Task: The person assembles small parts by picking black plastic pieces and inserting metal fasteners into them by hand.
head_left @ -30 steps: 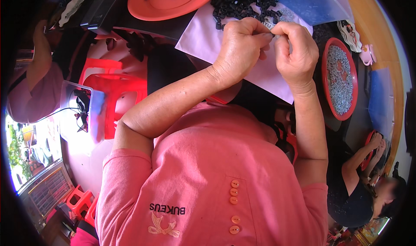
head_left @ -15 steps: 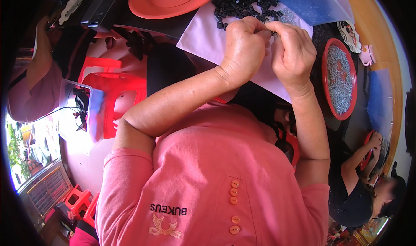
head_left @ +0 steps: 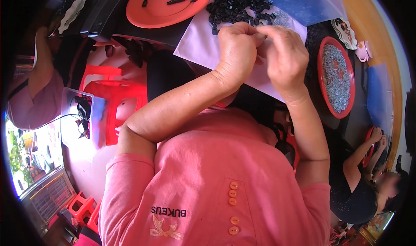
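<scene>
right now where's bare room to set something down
Bare: pale pink cloth left of the small black pieces and left hand; the round orange plate along its near rim. Crowded: the cloth's far end; the round red tray.

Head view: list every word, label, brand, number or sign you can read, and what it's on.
Pink shirt: dark lettering, upside down in view; legible, but not copied here.
Framed panel, lower left: any text too small to read.
Black pieces: no text I can make out.
</scene>
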Demonstrator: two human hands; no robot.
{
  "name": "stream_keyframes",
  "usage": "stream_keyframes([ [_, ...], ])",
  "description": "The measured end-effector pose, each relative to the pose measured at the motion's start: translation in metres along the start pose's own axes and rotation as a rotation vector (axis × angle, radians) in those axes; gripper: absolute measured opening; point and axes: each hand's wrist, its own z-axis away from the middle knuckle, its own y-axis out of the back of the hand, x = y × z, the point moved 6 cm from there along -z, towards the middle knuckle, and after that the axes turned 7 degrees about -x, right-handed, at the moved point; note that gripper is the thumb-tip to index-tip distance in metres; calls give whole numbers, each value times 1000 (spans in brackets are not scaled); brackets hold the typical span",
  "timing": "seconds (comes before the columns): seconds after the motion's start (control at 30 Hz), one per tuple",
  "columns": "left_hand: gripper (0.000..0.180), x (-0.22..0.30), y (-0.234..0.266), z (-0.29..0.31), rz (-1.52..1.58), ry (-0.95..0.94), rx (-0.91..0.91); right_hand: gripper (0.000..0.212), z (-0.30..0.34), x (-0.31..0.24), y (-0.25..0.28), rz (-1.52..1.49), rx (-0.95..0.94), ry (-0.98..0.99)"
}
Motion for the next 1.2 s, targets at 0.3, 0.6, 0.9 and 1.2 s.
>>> stream_keyframes([
  [0.3, 10, 1, -1, 3, -50, 53, -196, 26, -6, 28, 7, -411, -43, -384],
  [0.6, 10, 0, 3, 7, -107, -4, -201, 24, -14, 15, 7, -209, -164, -125],
  [0.9, 13, 8, 5, 5, -270, -59, -274, 27, -15, 29, 2, -445, -318, -290],
  [1.2, 12, 5, 6, 4, -292, -76, -273, 29, -22, 18, 1, -333, -316, -98],
])
